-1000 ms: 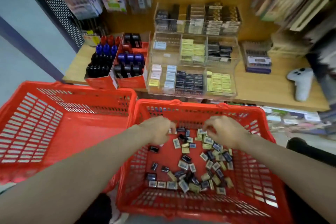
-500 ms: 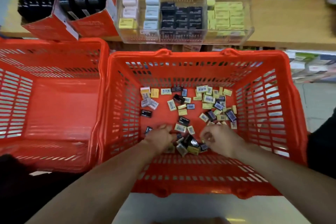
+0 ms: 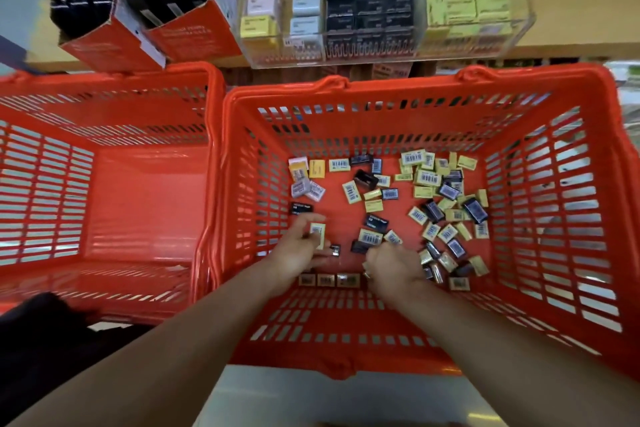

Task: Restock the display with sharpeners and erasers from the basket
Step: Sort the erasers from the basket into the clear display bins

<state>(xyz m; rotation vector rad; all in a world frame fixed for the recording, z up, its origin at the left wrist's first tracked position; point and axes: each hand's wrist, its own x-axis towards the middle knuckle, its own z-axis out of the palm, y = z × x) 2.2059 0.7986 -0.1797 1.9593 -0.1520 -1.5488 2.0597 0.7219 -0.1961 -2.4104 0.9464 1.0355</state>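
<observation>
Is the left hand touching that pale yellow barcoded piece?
Touching. The head view shows the left hand pinching the pale yellow piece between its fingertips, above the basket floor.

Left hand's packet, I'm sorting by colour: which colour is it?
Pale yellow with a barcode label, the packet in the left hand; head view.

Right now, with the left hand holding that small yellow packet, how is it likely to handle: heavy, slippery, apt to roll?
The yellow packet is probably light: the left hand lifts it with a fingertip pinch. Its flat, boxy shape suggests it will slide or tip, not roll. Its wrapper may be a little slick, though the pinch seems to hold.
</observation>
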